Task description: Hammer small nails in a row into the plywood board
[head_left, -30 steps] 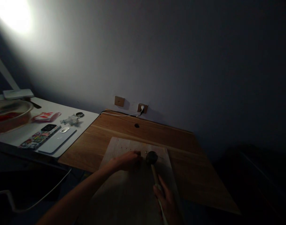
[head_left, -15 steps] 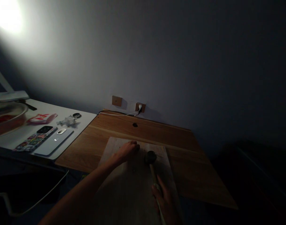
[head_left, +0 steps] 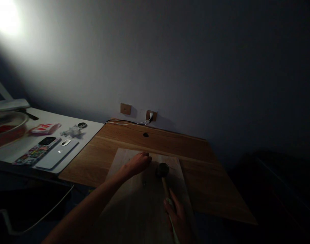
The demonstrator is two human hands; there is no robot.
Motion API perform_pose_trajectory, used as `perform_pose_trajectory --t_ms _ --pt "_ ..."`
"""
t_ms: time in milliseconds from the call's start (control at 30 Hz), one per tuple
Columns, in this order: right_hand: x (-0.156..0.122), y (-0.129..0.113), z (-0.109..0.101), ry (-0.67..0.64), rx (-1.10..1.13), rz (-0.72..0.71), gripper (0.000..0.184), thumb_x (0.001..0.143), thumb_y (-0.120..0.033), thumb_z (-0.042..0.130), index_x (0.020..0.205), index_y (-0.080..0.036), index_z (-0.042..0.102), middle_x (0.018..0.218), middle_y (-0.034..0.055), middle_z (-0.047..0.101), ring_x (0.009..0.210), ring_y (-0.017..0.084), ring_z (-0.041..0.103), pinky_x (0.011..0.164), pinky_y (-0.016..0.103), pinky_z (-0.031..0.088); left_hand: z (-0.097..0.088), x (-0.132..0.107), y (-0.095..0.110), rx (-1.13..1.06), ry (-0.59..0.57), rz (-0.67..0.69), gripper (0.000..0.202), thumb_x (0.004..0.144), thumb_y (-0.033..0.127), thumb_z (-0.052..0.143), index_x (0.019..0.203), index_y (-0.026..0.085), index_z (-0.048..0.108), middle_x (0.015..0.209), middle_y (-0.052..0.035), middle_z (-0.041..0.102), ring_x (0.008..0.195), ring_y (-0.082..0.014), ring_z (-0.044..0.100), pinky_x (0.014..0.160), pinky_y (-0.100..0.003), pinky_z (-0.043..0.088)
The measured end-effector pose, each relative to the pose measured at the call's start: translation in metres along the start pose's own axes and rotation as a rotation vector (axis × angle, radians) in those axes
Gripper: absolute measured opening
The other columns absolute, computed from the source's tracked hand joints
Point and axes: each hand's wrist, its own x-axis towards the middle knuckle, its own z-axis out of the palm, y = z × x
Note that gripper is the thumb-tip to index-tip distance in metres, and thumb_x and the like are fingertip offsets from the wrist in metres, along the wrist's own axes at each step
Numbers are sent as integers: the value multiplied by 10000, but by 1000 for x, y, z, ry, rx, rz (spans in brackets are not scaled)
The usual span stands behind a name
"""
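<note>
My right hand (head_left: 179,213) is wrapped round the pale wooden handle of a mallet. The mallet (head_left: 163,169) has a dark, round head, held over the right part of a pale wooden board (head_left: 121,159). To the left of that head, my left hand (head_left: 139,162) is closed over the same board, fingers curled and pressed together. Whatever the left fingers pinch, if anything, is hidden in shadow. A small dark spot (head_left: 144,184) shows on the board below the left hand.
The board lies on a brown wooden tabletop (head_left: 210,183) against the wall. On the white table (head_left: 94,127) at left are two phones (head_left: 59,154) (head_left: 36,152), a crumpled wrapper (head_left: 73,131), a red-and-white packet (head_left: 45,128) and a clear tub (head_left: 20,127). A plugged-in cable (head_left: 129,124) runs along the back.
Both hands stay nearly where they were. The mallet's head has tilted up very slightly, and my view has shifted a little.
</note>
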Motion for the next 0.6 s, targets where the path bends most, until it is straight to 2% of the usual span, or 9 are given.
perform_pose_trajectory --t_ms 100,200,300,400,600 --pt "-1 -3 0 -13 -19 23 721 689 -662 757 1282 -257 689 998 79 718 950 262 685 658 284 547 -1 0 1 -28 -13 -1 210 874 102 504 795 158 690 882 -94 654 773 -191 614 702 -282 454" --pt "-1 -1 -1 -18 -39 20 737 701 -676 735 1298 -249 678 960 70 715 945 253 678 661 277 544 4 3 0 -74 22 -22 190 858 110 516 822 166 694 892 -91 658 785 -193 620 705 -281 453" --pt "0 3 0 -60 -33 56 789 716 -666 724 1367 -232 622 804 41 691 735 210 664 540 257 509 15 5 -3 -208 87 -50 185 848 124 524 908 173 692 915 -73 667 794 -177 619 718 -266 458" --pt "0 7 2 -101 -22 97 826 737 -656 705 1430 -232 558 679 0 636 512 151 561 417 233 428 28 3 -8 -365 161 -83 192 818 121 521 930 165 670 892 -45 676 775 -153 610 713 -252 462" --pt "0 1 2 -61 -6 96 811 695 -670 736 1372 -240 615 745 18 661 581 162 603 465 236 454 35 -2 -14 -477 204 -102 324 756 108 551 1058 161 656 930 -42 697 804 -150 624 731 -257 469"
